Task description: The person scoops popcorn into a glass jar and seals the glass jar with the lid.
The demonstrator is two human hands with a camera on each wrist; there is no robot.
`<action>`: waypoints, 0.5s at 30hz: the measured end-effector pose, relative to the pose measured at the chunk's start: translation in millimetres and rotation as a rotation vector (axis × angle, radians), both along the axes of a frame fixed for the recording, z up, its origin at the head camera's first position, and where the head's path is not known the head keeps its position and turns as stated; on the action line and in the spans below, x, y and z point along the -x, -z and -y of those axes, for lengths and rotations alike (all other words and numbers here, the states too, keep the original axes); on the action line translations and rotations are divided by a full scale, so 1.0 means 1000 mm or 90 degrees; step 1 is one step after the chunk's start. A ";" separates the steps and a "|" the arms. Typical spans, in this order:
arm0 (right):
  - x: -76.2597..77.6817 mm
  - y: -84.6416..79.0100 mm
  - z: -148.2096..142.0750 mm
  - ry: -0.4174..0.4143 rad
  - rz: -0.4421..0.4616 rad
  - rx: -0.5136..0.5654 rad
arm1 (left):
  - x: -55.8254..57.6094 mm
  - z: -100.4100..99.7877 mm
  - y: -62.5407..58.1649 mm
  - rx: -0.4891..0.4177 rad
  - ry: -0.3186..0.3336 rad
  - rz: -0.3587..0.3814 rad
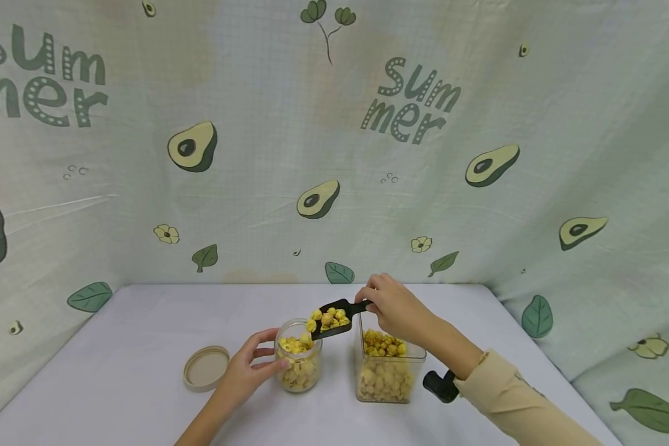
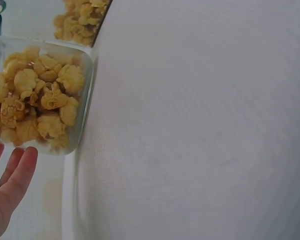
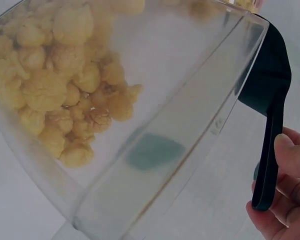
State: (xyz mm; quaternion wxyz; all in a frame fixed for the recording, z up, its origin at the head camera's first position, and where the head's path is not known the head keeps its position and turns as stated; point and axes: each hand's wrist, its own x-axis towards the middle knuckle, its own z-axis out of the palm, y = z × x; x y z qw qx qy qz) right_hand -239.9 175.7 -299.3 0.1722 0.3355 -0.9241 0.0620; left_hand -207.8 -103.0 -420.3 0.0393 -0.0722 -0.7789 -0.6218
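My left hand (image 1: 252, 365) holds a round glass jar (image 1: 297, 375) part-filled with yellow popcorn, thumb on the near side and fingers behind. In the left wrist view its fingertips touch the jar (image 2: 37, 95). My right hand (image 1: 393, 306) pinches the handle of a black scoop (image 1: 357, 307), also seen in the right wrist view as the scoop (image 3: 270, 75). Popcorn pieces (image 1: 329, 318) lie in the scoop, whose front edge tilts down over the jar's mouth. Beneath the right hand stands a clear square container (image 1: 384, 384) of popcorn.
A beige round lid (image 1: 206, 368) lies on the white table (image 1: 145, 347), left of the jar. A black device (image 1: 441, 386) is attached at the right wrist. Behind the table hangs a printed cloth (image 1: 256, 111).
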 end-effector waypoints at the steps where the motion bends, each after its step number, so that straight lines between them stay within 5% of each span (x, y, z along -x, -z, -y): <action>1: 0.000 -0.001 0.001 0.001 -0.004 -0.005 | 0.000 0.000 0.000 0.000 0.001 0.001; 15: 0.002 -0.018 0.012 -0.025 -0.061 -0.091 | 0.001 0.002 -0.002 0.005 0.008 0.014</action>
